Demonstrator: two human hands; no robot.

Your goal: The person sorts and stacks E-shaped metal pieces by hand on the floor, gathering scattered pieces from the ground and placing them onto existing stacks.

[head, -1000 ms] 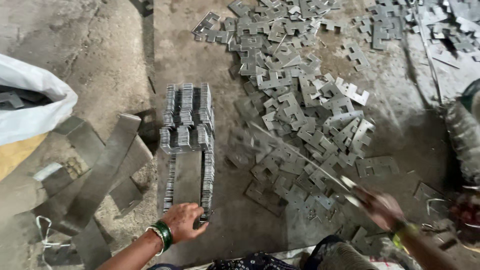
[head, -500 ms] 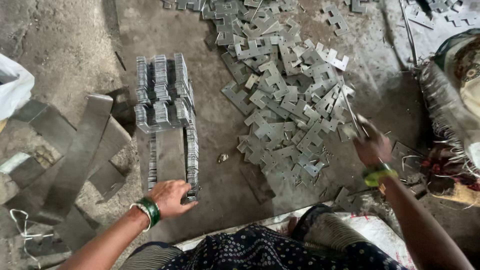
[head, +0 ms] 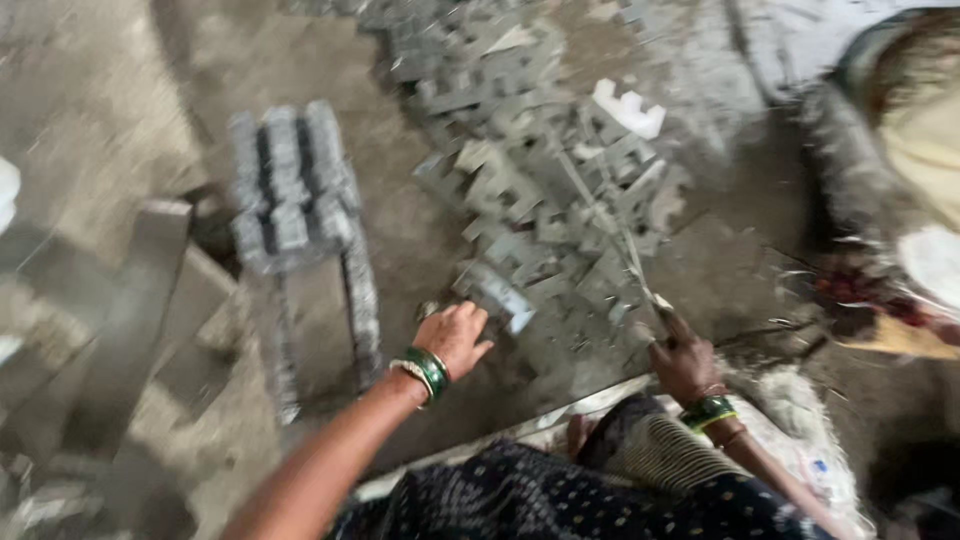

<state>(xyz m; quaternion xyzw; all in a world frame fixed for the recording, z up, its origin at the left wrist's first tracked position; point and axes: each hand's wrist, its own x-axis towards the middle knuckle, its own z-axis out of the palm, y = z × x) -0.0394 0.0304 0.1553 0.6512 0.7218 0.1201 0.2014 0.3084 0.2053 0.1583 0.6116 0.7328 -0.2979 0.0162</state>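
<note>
Concrete floor [head: 120, 120] | my left hand [head: 452, 338] open, reaching for loose stamped plate [head: 497, 293] | right hand [head: 682, 358] clamped on thin rod [head: 610, 225] | next: close fingers on plate.

my hands on the floor between stack and heap

my left hand [head: 455, 338] lies just right of the stacked plates [head: 300, 215]; the loose pile of cut pieces [head: 540, 190] spreads ahead, and my right hand [head: 685, 362] holds a thin rod [head: 610, 230] reaching into it.
</note>
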